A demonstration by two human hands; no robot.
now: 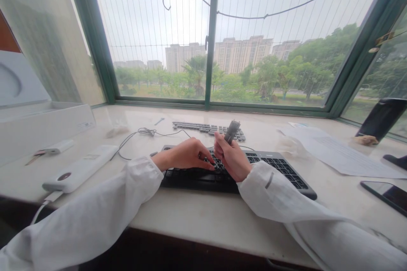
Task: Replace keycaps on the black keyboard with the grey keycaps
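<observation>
A: Item one, the keyboard?
B: Black keyboard (294,174), one, on the tabletop (190,216), beneath both hands. Dark keys (208,128), loose, in rows just beyond it.

A: Grips?
B: My right hand (233,156): grip closed round a dark tool (232,131), its top standing above the thumb, tilted. My left hand (187,154): fingers bent, tips close together at the keys' bed; whether that grip has hold of anything, I cannot tell.

A: Containers?
B: White box (47,125), one, far left; I cannot see its contents. Crumpled translucent item (117,130), one, near the box; too blurred for me to log as a bag or list anything inside.

A: Remainder?
B: White power bank (81,169), one, left, cable plugged into its near end. Paper sheets (337,148), right. Phone (386,192), lying flat, right edge.
</observation>
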